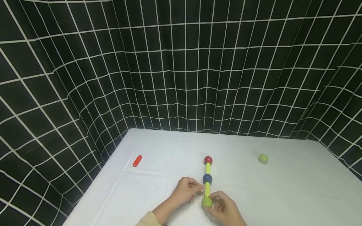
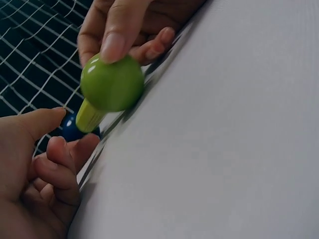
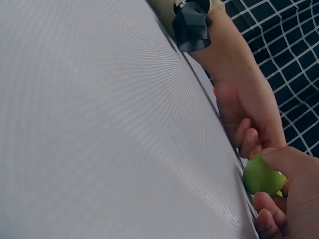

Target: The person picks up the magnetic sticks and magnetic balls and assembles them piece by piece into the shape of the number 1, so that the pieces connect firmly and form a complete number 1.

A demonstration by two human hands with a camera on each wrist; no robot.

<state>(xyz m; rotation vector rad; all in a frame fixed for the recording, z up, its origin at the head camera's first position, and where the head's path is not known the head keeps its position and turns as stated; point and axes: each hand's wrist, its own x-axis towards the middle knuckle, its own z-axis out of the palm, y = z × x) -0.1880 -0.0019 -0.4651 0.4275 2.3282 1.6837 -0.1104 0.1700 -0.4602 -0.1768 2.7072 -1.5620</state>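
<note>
One green ball (image 1: 207,202) sits between the right hand's (image 1: 227,208) fingers (image 1: 218,194) and thumb (image 2: 124,25).

A row of joined balls and rods (image 1: 207,179) runs toward the desk's (image 1: 282,188) far edge, its nearest ball (image 1: 207,203) between left hand (image 1: 185,191) and right hand (image 1: 225,207). One loose rod (image 1: 137,161) lies near the left edge, one loose ball (image 1: 263,158) toward the far right corner; curtain (image 1: 193,81) behind.

"How many round ones?"
"Four: one red ball (image 1: 208,160), one blue ball (image 1: 207,179), one green ball (image 1: 207,203) at bottom centre, another green ball (image 1: 263,158) at lower right."
"And long ones?"
"Three: two yellow sticks (image 1: 208,169) (image 1: 207,189), plus one red stick (image 1: 137,161) (the only one at lower left)."
"What else?"
"One left hand (image 1: 185,190), one right hand (image 1: 227,207), one table (image 1: 285,191)."
</note>
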